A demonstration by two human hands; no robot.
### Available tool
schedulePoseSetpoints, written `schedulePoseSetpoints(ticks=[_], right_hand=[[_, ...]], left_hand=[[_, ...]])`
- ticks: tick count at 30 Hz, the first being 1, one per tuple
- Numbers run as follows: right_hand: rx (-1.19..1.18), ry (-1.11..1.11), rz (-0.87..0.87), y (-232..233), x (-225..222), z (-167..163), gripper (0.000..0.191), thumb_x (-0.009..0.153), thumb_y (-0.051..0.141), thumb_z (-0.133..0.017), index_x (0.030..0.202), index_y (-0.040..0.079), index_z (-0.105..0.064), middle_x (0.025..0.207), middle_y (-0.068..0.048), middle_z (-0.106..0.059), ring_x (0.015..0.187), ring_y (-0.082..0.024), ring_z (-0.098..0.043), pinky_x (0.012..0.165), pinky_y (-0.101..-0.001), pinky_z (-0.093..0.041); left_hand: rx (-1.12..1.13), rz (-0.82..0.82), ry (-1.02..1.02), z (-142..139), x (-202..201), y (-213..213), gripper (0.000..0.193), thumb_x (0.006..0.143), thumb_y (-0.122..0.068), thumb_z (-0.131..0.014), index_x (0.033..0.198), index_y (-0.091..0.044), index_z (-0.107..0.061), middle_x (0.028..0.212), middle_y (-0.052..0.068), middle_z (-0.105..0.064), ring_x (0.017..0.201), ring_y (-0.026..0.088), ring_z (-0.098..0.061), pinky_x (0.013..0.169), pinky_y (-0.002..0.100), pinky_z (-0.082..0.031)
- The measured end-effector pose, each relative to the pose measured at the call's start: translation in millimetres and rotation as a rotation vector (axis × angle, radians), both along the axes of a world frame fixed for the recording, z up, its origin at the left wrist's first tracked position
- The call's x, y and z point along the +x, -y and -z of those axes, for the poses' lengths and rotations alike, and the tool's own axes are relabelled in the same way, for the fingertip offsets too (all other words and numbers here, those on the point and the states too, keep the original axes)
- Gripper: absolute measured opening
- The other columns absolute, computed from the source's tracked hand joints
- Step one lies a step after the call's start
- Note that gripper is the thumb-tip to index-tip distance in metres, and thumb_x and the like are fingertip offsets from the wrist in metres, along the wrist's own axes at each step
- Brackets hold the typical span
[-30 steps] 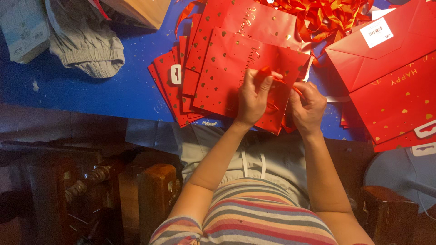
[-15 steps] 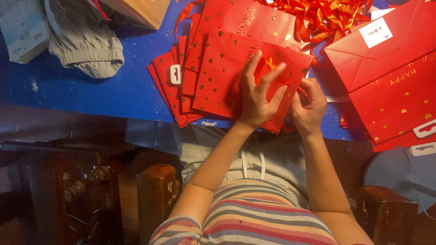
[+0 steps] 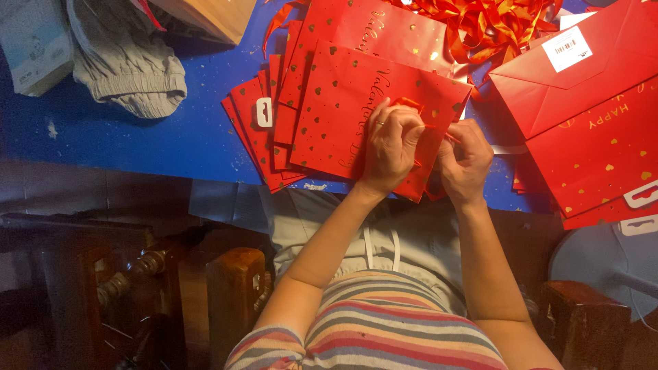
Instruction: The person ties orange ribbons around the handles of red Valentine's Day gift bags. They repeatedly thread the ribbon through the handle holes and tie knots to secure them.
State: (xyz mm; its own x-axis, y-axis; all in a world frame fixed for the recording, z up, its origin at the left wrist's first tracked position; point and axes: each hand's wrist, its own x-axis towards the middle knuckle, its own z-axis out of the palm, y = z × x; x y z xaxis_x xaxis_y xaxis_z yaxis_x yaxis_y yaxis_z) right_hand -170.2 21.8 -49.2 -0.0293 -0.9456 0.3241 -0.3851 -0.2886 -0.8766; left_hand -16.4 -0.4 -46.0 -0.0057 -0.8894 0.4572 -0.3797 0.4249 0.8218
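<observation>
A red gift bag [image 3: 343, 109] with small gold hearts lies flat on top of a stack of like bags [image 3: 257, 133] on a blue table [image 3: 157, 137]. My left hand [image 3: 389, 147] rests on the bag's right end, fingers curled around a thin red ribbon [image 3: 428, 125]. My right hand [image 3: 466, 161] sits just right of it, fingers pinched on the same ribbon. The ribbon stretches between both hands at the bag's top edge.
A heap of red ribbons [image 3: 500, 24] lies at the back. Larger red bags [image 3: 596, 116] with a white label are stacked at the right. A grey folded garment [image 3: 127, 65] and a pale box [image 3: 34, 44] lie at the left. Wooden furniture [image 3: 233, 288] stands below the table edge.
My left hand spread its fingers over the bag half a second ago and has now curled shut on the ribbon. My right hand stayed close beside it.
</observation>
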Motion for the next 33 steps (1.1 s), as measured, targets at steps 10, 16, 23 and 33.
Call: schedulePoseSetpoints(ticks=[10,16,23,33], right_hand=[[0.059,0.214,0.021,-4,4,0,0.020,0.108,0.007,-0.068,0.126,-0.001,-0.062,0.113,-0.005,-0.071,0.097,-0.008,-0.062,0.087,-0.0235,-0.051],[0.077,0.163,0.044,-4,2,7,0.011,0.107,0.005,-0.071,0.115,-0.001,-0.066,0.103,-0.003,-0.069,0.088,-0.007,-0.059,0.078,-0.0233,-0.048],[0.092,0.167,0.048,-3,4,1,0.010,0.106,0.003,-0.071,0.114,-0.001,-0.067,0.104,-0.003,-0.070,0.093,-0.008,-0.063,0.083,-0.0237,-0.051],[0.045,0.174,0.006,-3,4,1,0.012,0.106,0.002,-0.069,0.117,-0.001,-0.064,0.109,-0.004,-0.067,0.100,-0.010,-0.064,0.091,-0.0268,-0.052]], left_hand=[[-0.071,-0.016,0.079,-17,2,1,0.021,0.095,-0.022,-0.073,0.110,-0.010,-0.067,0.110,0.005,-0.065,0.110,0.026,-0.061,0.113,0.048,-0.044],[-0.050,-0.009,0.088,-10,2,2,0.013,0.099,-0.020,-0.070,0.103,-0.011,-0.061,0.110,0.001,-0.066,0.111,0.025,-0.064,0.115,0.048,-0.044],[-0.036,0.010,0.071,-10,1,2,0.016,0.100,-0.019,-0.069,0.106,-0.010,-0.058,0.110,0.000,-0.069,0.110,0.023,-0.065,0.117,0.048,-0.043],[-0.037,0.008,0.108,-20,3,1,0.013,0.095,-0.019,-0.074,0.103,-0.013,-0.067,0.107,-0.001,-0.068,0.108,0.020,-0.065,0.115,0.046,-0.044]])
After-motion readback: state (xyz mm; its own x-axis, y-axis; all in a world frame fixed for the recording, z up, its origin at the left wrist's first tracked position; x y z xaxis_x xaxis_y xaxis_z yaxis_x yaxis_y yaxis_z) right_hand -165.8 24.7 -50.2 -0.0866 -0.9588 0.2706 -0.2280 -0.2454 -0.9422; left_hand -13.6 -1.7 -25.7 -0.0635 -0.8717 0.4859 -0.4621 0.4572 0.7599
